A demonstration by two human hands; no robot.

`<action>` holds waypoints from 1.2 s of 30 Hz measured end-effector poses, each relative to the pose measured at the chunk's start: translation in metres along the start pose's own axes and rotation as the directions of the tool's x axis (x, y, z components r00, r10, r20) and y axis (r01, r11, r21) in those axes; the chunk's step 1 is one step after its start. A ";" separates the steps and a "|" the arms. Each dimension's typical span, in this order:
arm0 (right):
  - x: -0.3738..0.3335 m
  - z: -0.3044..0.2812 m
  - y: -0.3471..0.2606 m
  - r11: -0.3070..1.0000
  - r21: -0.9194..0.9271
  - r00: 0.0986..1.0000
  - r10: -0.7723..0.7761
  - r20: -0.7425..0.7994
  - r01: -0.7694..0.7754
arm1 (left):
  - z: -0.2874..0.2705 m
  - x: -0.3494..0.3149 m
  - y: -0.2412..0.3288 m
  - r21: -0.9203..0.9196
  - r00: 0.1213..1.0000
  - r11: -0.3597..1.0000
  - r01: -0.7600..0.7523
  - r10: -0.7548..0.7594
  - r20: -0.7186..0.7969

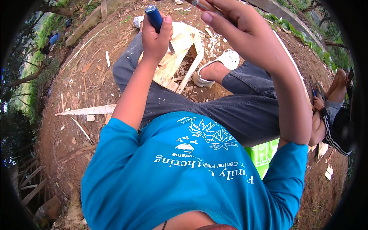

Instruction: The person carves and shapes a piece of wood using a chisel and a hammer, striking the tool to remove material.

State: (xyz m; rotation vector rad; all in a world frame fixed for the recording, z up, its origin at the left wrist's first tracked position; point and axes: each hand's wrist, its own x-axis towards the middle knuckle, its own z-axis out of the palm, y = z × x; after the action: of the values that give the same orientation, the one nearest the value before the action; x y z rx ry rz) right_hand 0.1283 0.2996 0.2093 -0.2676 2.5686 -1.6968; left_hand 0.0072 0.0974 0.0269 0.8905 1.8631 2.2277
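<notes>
**Chisel upright over the wood, striking hand raised to its right**

Down between the knees sits the pale carved wood piece (180, 57), resting on the dirt and against the grey trousers (237, 111), its long faces running from the upper right down toward the lower left. On it stands the blue-handled chisel (154, 16): handle up toward the top of the view, steel shank just showing below the fist and slanting down and right onto the wood. So the tool's long axis runs near vertical in the picture, butt end topmost and bare.

The left hand (155, 40) is wrapped tight round that handle, thumb pressed on its right side, and it is plainly the nearer hand to the wood, directly over it.

The right hand (241, 32) is up high, right of the chisel and apart from it, fingers curled round a slim object (199, 4) whose end barely pokes in at the top edge; what it is I cannot tell. From that hand, the chisel's butt lies to the left and a little lower.

Around the work: wood chips (214, 40) scattered on the brown earth (76, 126), a long pale split slat (86, 110) off to the left, white sandals (226, 61) on the feet. At far right another person (333, 115) sits, with a thin blue tool by the hand.
</notes>
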 end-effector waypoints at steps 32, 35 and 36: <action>-0.008 0.005 0.018 0.998 0.018 0.994 0.069 -0.090 -0.067 | -0.001 0.005 0.000 -0.125 0.999 0.992 0.033 -0.029 0.032; -0.008 -0.005 0.014 0.994 0.081 0.997 0.072 0.001 -0.072 | 0.001 0.002 -0.007 -0.062 0.999 0.998 -0.016 0.018 0.038; -0.011 0.000 0.011 1.000 0.019 0.999 0.008 -0.045 -0.007 | 0.000 0.001 -0.010 -0.035 0.998 0.999 -0.036 0.037 0.046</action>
State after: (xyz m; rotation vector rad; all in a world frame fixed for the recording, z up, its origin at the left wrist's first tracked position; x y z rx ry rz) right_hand 0.1383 0.3054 0.1987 -0.2203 2.5801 -1.7438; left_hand 0.0041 0.1001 0.0180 0.9700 1.7979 2.2319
